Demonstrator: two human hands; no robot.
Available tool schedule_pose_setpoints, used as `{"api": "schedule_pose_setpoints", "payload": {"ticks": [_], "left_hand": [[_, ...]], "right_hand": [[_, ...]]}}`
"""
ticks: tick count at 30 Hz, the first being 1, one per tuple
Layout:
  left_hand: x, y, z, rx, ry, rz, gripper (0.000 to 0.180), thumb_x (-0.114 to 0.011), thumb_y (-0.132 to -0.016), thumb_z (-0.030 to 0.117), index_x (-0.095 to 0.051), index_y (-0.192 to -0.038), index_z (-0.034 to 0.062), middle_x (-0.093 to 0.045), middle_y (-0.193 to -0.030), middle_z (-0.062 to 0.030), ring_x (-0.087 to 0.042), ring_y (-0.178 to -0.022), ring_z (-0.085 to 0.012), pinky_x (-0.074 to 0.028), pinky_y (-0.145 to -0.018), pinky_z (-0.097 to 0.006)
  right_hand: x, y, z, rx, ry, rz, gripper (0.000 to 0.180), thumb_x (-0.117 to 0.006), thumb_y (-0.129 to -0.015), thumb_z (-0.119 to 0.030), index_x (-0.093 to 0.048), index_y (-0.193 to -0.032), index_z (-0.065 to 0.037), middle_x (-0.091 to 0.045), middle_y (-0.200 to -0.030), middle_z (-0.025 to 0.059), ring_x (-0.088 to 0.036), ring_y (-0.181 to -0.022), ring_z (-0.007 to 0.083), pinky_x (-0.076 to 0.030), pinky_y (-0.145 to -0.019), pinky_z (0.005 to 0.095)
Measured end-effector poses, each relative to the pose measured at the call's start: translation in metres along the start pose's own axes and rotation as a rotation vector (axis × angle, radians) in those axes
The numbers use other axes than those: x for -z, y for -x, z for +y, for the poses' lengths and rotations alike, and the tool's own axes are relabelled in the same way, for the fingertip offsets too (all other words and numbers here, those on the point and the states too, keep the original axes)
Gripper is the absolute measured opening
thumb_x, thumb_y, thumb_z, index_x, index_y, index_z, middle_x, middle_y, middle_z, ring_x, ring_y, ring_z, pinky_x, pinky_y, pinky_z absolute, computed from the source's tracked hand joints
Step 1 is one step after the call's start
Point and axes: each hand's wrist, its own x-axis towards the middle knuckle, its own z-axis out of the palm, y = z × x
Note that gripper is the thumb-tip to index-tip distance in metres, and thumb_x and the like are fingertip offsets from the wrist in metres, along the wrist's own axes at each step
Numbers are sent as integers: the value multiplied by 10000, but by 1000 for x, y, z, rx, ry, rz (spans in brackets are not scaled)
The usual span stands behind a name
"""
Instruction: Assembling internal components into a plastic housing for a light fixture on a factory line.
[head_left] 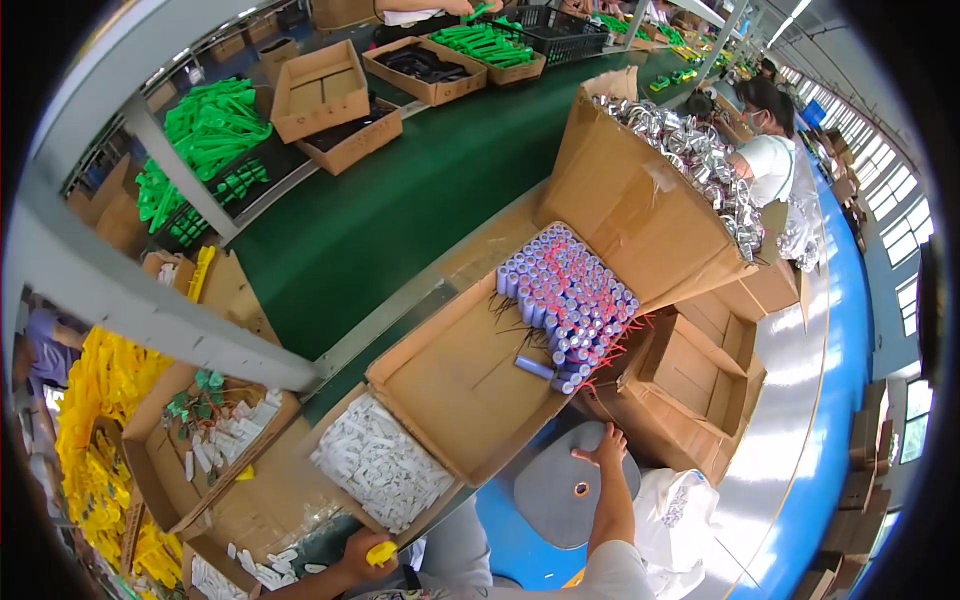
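Note:
Low in the view, my left hand [362, 560] is closed around a small yellow plastic piece [381, 553]. Next to it is a carton of white plastic parts [385, 465]. My right arm reaches forward, and my right hand [606, 450] lies with spread fingers on the far edge of a grey stool seat [560, 490], which has a metal-ringed hole. Ahead of that hand, a shallow cardboard box [470, 370] holds rows of purple cylindrical battery cells [565, 280] with red and black wires. One cell [535, 367] lies on its side.
A tall carton of shiny metal parts [650, 190] stands beyond the batteries, near a co-worker [770, 150]. Green parts [210, 140] and yellow parts [110, 390] are heaped left of the green conveyor belt [400, 190]. A grey metal post [150, 270] crosses the left side. Cartons [690, 370] sit at right.

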Motion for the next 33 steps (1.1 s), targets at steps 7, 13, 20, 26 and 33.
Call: {"api": "schedule_pose_setpoints", "payload": {"ticks": [7, 13, 20, 26, 33], "left_hand": [[-2, 3, 6, 219, 19, 114, 279, -699, -690, 150, -589, -915, 26, -617, -783, -153, -616, -675, -329, -496, -594, -374], [-7, -7, -4, 51, -50, 172, 391, -715, -710, 142, -538, -1027, -3, -626, -815, -178, -625, -686, -359, -508, -611, -405], [-11, -12, 5, 111, -11, 146, 416, -700, -739, 181, -556, -1080, -8, -650, -898, -197, -648, -804, -368, -525, -707, -416], [-23, -12, -16, 40, 49, 217, 433, -691, -736, 208, -556, -1097, 11, -644, -888, -183, -638, -799, -373, -522, -707, -427], [-16, -9, -23, 7, 10, 219, 426, -707, -720, 217, -565, -1069, 18, -634, -867, -183, -625, -772, -380, -516, -675, -427]], "right_hand": [[29, 89, -51, 118, 133, -90, 1276, -815, -368, -703, -341, -1383, -90, -335, -1391, 189, -333, -1309, 350, -425, -958, 526], [-37, 109, -32, 251, 65, -195, 1337, -857, -352, -637, -286, -1433, -97, -425, -1369, 242, -414, -1276, 403, -419, -1014, 449], [-28, 217, -19, 404, -6, -418, 1378, -893, -388, -544, -146, -1487, -178, -433, -1314, 272, -461, -1206, 440, -410, -997, 504], [-89, 290, -8, 354, 121, -480, 1426, -893, -401, -517, -28, -1499, -233, -424, -1298, 258, -463, -1176, 454, -403, -949, 566], [-85, 310, -5, 330, 197, -624, 1197, -837, -542, -435, -156, -1498, -204, -405, -1358, 254, -406, -1257, 439, -342, -1028, 553]]}}
